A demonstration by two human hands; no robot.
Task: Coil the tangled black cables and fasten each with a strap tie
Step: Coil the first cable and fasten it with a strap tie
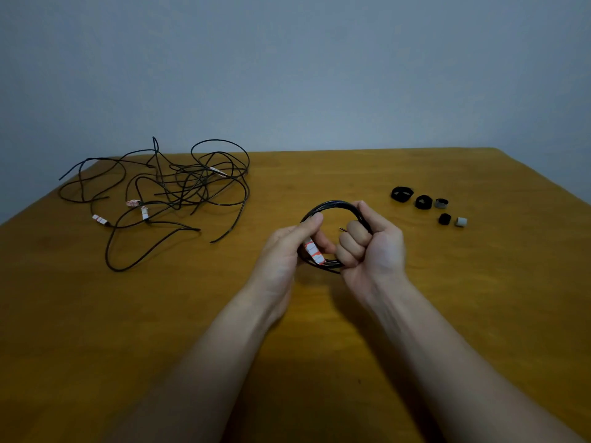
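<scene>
Your left hand [284, 247]: fingers curled round the left side of the coil [335, 204], thumb laid along its upper arc.
Your right hand [374, 244]: fist closed round the coil's right side, thumb on top.
Coil: one black cable wound in several turns, held between both your hands over the middle of the bench [479, 298]. You cannot tell whether it touches the surface.
Tag [313, 251]: one, white and red, on the coil's lower left turns, just beside your left fingers.
Cable end [342, 228]: one, poking into the ring next to your right knuckles.
Tangle [179, 187]: loose black cables spread at the far left corner, one end reaching the left edge. Four white-and-red tags [144, 213] sit among them.
Ties [423, 202]: five small rolls, three black and two greyish, in two short rows toward the right edge, well apart from the coil.
Wall [287, 75]: plain grey, behind the far edge.
</scene>
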